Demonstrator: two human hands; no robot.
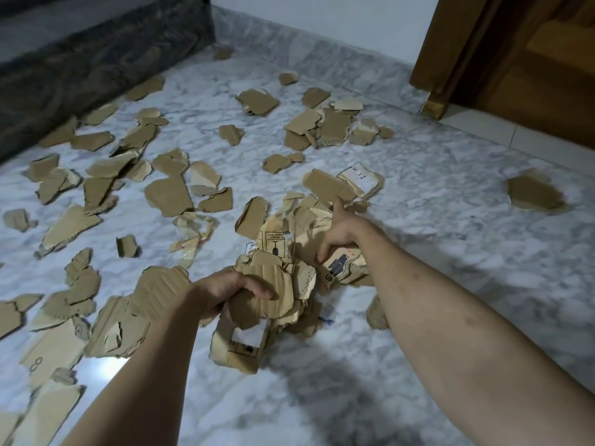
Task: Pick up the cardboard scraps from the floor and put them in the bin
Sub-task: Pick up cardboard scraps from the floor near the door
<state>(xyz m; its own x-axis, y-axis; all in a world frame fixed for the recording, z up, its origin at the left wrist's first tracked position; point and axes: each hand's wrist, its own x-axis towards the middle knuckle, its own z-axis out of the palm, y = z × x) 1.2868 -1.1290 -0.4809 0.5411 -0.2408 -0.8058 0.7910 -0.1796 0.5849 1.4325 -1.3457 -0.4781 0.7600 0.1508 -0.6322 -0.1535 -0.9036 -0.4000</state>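
Gathering step: head view, both hands compress one bundle of cardboard scraps above the marble floor.
Left hand: fingers curled tight over the near side of the bundle, thumb lying across a corrugated piece.
Right hand: closed on the far side of the bundle, thumb raised, fingers tucked under a printed piece.
Bundle state: many torn sheets stacked loosely; a flap with a white patch hangs below the left hand and looks likely to slip.
Handling advice: judged from the loose edges, press the two hands toward each other and support the bundle from beneath before lifting it away; light, stiff sheets tend to slide over one another.
Remaining scraps: dozens lie scattered over the floor, thickest at left and centre; a large corrugated sheet lies just beside the left forearm, a labelled piece beyond the right hand, and a lone piece well apart at right.
Progress: early, by the amount left on the floor.
Bin: not in view; its direction cannot be told.
Surroundings: a dark sofa borders the scraps at upper left; a wooden door stands at upper right.
Obstructions: scraps underfoot may be trodden on or skid on the polished marble.
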